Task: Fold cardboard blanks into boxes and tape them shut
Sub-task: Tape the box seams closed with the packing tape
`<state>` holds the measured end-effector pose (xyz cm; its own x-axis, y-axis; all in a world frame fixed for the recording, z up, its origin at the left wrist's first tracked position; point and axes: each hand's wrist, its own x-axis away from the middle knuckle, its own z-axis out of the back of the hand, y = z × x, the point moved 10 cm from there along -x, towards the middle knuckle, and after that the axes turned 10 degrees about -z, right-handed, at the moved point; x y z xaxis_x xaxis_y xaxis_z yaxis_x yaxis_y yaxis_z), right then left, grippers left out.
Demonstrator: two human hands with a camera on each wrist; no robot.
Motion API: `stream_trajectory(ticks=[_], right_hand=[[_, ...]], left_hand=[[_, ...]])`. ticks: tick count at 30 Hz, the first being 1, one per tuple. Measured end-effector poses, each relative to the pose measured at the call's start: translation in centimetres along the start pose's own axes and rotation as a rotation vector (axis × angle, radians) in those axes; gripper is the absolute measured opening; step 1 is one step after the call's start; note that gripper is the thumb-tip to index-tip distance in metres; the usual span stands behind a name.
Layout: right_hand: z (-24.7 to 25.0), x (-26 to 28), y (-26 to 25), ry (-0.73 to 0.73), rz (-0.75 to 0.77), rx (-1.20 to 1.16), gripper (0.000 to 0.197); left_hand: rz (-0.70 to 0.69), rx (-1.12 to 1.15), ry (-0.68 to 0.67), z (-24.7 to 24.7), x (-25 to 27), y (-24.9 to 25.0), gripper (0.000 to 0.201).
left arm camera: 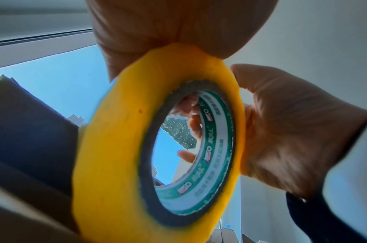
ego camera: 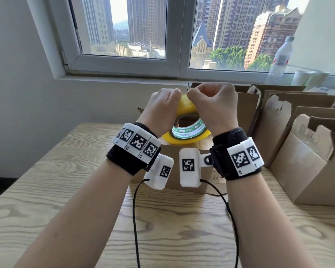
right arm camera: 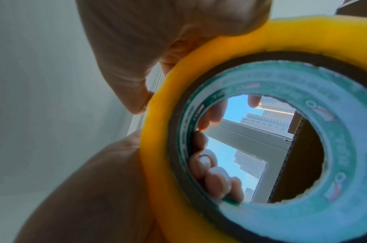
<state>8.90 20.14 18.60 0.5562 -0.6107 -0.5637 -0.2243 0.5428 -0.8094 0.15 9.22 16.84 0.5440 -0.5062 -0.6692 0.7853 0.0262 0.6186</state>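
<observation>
A yellow tape roll (ego camera: 186, 137) with a green-printed core is held upright over a brown cardboard box (ego camera: 204, 145) on the table. My left hand (ego camera: 162, 106) grips the roll's top left rim, its fingers curled through the core (right arm camera: 215, 177). My right hand (ego camera: 215, 105) pinches the roll's top edge right beside the left hand, knuckles toward me. In the left wrist view the roll (left arm camera: 116, 148) fills the middle, with my right hand (left arm camera: 282, 131) behind it. The loose tape end is hidden by the fingers.
Several folded, open-topped cardboard boxes (ego camera: 307, 157) stand in a row on the right. A water bottle (ego camera: 280, 57) and paper rolls (ego camera: 306, 78) sit on the window sill. The wooden table (ego camera: 66, 190) stretches left and toward me. Black wrist cables (ego camera: 134, 219) hang down.
</observation>
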Motion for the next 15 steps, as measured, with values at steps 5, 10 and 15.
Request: stream_trajectory(ticks=[5, 10, 15], right_hand=[[-0.3, -0.5, 0.5, -0.044, -0.016, 0.010, 0.027], [-0.1, -1.0, 0.8, -0.065, -0.044, 0.029, 0.024], [0.7, -1.1, 0.7, -0.059, -0.081, 0.023, 0.018]], left_hand=[[-0.040, -0.041, 0.018, 0.3, -0.3, 0.4, 0.037], [-0.118, -0.042, 0.062, 0.5, -0.2, 1.7, 0.023], [-0.281, -0.360, -0.121, -1.6, -0.1, 2.6, 0.042]])
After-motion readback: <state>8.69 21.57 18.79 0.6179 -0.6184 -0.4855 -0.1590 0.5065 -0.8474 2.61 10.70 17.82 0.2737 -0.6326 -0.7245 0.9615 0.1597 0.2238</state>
